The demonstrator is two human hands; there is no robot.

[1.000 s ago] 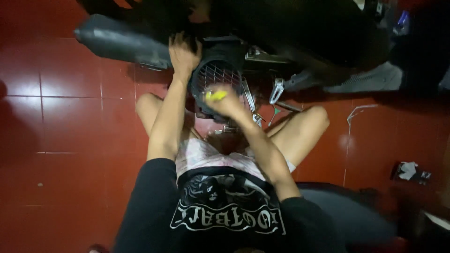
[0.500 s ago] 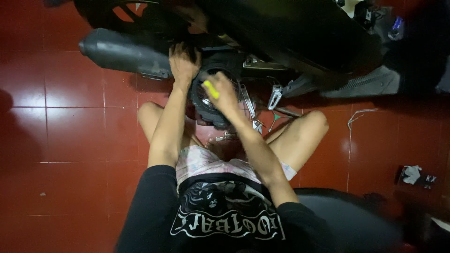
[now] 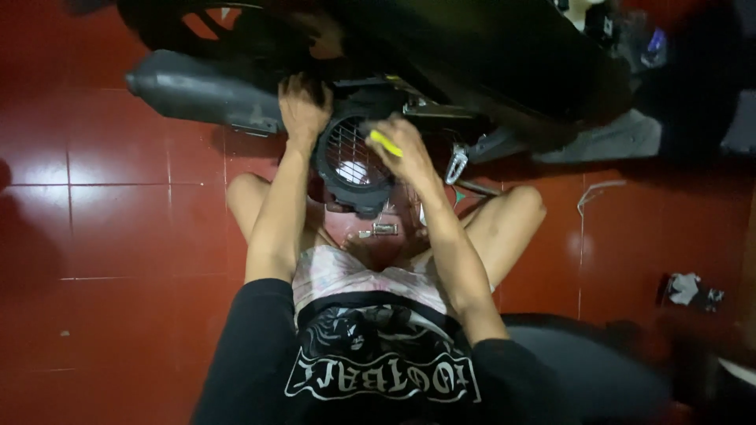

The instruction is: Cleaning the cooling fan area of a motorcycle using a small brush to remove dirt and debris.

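Head view, person seated on red tiled floor (image 3: 118,236), legs spread, motorcycle underside directly ahead.

Left hand (image 3: 303,106): fingers curled over the upper left rim of the round black fan cover (image 3: 354,161), pressing on it where the cover meets the engine casing. Closed on the rim, nothing else held.

Right hand (image 3: 405,145): fingers wrapped shut round a yellow-handled tool (image 3: 386,142), held against the upper right part of the cover grille. Tool tip hidden behind the hand; probably a screwdriver, but the view is too dim to be sure.

Fan cover: sits at the side of the engine, between the two hands, grille facing the camera, a pale patch showing through the mesh. Its lower edge hangs just above the floor between the knees.

Surroundings: grey exhaust muffler (image 3: 197,94) runs out to the left, its end touching the cover region just under the left hand. Silver footpeg bracket (image 3: 455,164) just right of the right hand, close. Small metal parts (image 3: 382,229) lie on the floor below the cover, between the thighs. Crumpled rag (image 3: 685,287) well off to the right.

Room: open tile to the left of the left knee; right side crowded by dark bodywork.
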